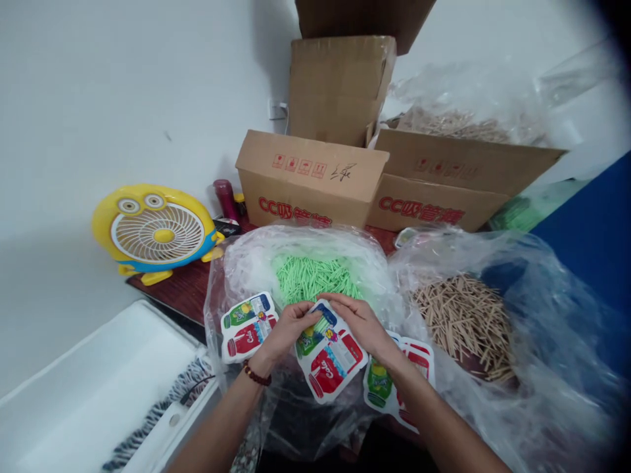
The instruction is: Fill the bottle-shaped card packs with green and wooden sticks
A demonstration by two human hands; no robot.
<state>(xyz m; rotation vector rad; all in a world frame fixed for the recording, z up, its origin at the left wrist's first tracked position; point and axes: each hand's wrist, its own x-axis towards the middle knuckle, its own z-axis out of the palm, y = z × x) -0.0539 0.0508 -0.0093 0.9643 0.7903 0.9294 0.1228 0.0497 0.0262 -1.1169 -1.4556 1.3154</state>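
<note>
A printed bottle-shaped packet (331, 368), with a red cola picture and a green-and-yellow one, is between my two hands. My left hand (290, 328) pinches its upper left edge. Across its upper right edge lies my right hand (362, 325), fingers bent over the top and thumb hidden. Pale green sticks show near the packet's top; whether they are inside it I cannot tell. Similar packets (246, 332) lie left of my left wrist, and more packets (378, 384) are partly covered by my right forearm. Just beyond my hands, green sticks (315, 279) fill a clear plastic bag.
Brown sticks (463, 322) lie in another plastic bag (552, 295) at right. Cardboard boxes (310, 171) stand behind. A yellow fan (162, 230) and a dark red bottle (225, 199) are on the table's left. A white bin (98, 374) sits lower left.
</note>
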